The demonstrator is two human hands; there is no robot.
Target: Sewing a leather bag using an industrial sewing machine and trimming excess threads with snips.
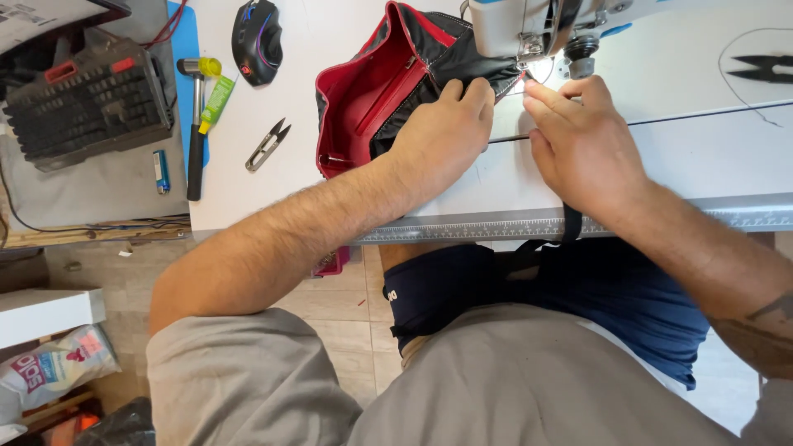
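Note:
A black bag with a red lining (372, 91) lies on the white sewing table (330, 190), its edge under the presser foot of the sewing machine (529, 29). My left hand (442, 132) presses flat on the bag's black fabric, fingers closed on its edge near the needle. My right hand (578, 140) rests on the table just right of the needle, fingertips pinching the bag's edge or a black strap (570, 227) that runs under the palm and hangs off the table's front.
Thread snips (267, 145) lie left of the bag, a second black pair (764, 69) at far right. A computer mouse (256, 31), a mallet (196, 124), a green tube (216, 101), a lighter (160, 171) and a keyboard (87, 103) sit at left. A ruler strip (496, 225) edges the table front.

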